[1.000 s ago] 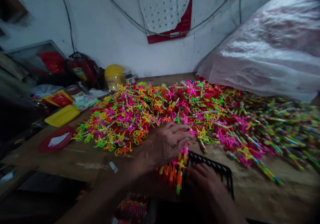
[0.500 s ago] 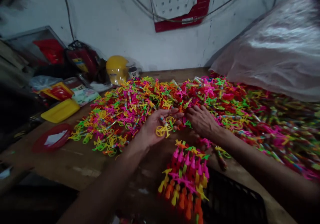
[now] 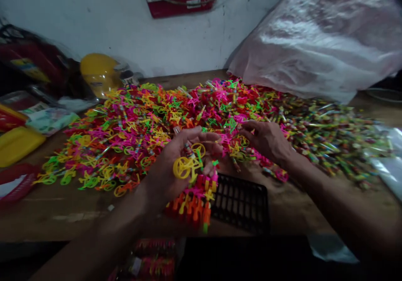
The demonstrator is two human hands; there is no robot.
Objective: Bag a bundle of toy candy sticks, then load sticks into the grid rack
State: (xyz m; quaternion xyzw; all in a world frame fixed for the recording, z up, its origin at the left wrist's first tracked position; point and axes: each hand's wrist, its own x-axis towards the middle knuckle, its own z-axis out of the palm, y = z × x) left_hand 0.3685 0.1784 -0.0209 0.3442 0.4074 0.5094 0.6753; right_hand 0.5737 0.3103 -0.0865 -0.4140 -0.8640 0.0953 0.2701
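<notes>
My left hand (image 3: pixel 176 159) is curled around a few small yellow plastic toys (image 3: pixel 185 166) with round rings and slim printed tubes. A large heap of such toys (image 3: pixel 150 122) in pink, yellow, green, orange and red lies just beyond both hands. At the heap's near edge, the thumb and fingertips of my right hand (image 3: pixel 266 140) are pinched together; what is between them cannot be made out. Below my left hand, upright orange, yellow and pink toys (image 3: pixel 191 207) stand in rows, partly hidden by it. They stand at the left side of a black slotted tray (image 3: pixel 241 201).
A clear plastic bag (image 3: pixel 307 46) bulges over the heap at the back right. Many thin tubes (image 3: pixel 339 138) lie on the right. On the left are a yellow helmet-like object (image 3: pixel 99 73), a yellow box (image 3: pixel 20 145) and a red basket (image 3: pixel 23 186). Packed toys (image 3: pixel 153 258) show below the table edge.
The view has swung right, bringing more of the tubes and bag into sight. My left hand still holds the yellow toys and now covers part of the rows. My right hand has shifted right along the heap.
</notes>
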